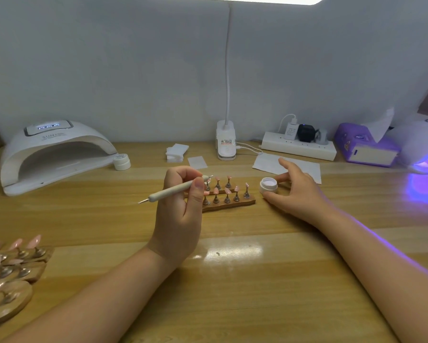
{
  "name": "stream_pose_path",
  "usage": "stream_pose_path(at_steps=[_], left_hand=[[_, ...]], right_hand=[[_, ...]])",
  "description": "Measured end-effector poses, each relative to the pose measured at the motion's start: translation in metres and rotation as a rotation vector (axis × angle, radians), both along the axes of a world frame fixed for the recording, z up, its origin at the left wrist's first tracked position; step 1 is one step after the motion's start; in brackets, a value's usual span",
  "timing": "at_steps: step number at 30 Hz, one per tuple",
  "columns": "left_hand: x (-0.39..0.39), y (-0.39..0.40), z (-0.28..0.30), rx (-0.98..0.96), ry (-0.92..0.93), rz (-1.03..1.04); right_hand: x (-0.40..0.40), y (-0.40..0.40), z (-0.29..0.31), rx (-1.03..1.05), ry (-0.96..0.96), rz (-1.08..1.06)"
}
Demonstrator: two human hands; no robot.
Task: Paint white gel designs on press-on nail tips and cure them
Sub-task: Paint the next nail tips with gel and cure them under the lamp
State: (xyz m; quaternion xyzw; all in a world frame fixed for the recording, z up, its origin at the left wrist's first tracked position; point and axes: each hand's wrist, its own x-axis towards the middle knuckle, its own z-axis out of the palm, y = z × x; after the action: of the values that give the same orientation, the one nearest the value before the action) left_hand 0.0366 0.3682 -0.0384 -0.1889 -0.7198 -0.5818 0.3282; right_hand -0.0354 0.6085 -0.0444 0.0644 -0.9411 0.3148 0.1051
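A: Ten nail tips [226, 188], roughly, are counted on metal pegs on the wooden stand [229, 204] at mid-table; exact number not certain. The dotting pen [176, 190] is pinched in the left hand [180, 209], fingers curled round the shaft, fine tip pointing left.

B: Right hand [298, 188]?

A: Spread loosely around the open gel jar [268, 185] just right of the stand, fingertips at its sides. A firm grip cannot be confirmed.

B: Handling?

A: The tips are judged light, thin and easily knocked off their pegs; the stand is better taken by its base. The jar is judged small, smooth and easily tipped, so it is best held low on its wall.

B: Surroundings?

A: A white curing lamp [57, 152] is noted far left, a closed jar [122, 162] beside it. A second lamp [423, 154], lit violet, is noted far right. More stands of tips [12, 263] sit near left. Wipes [176, 152] and a paper sheet [287, 167] lie beyond; the sheet lies close behind the right hand.
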Motion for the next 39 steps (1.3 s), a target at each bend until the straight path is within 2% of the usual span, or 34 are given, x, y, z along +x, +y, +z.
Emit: stream_pose_path(at_steps=[7,15,24,39], left_hand=[[0.001,0.001,0.001,-0.012,0.002,0.001],[0.000,-0.001,0.009,-0.025,-0.054,-0.038],[-0.001,-0.007,0.035,0.006,-0.042,-0.002],[-0.001,-0.006,0.035,-0.054,-0.145,-0.017]], right_hand=[[0.001,-0.002,0.000,-0.030,0.088,-0.003],[0.017,-0.034,0.022,-0.241,0.366,0.094],[0.041,-0.071,0.035,-0.132,0.448,0.297],[0.052,-0.078,0.040,-0.084,0.505,0.356]])
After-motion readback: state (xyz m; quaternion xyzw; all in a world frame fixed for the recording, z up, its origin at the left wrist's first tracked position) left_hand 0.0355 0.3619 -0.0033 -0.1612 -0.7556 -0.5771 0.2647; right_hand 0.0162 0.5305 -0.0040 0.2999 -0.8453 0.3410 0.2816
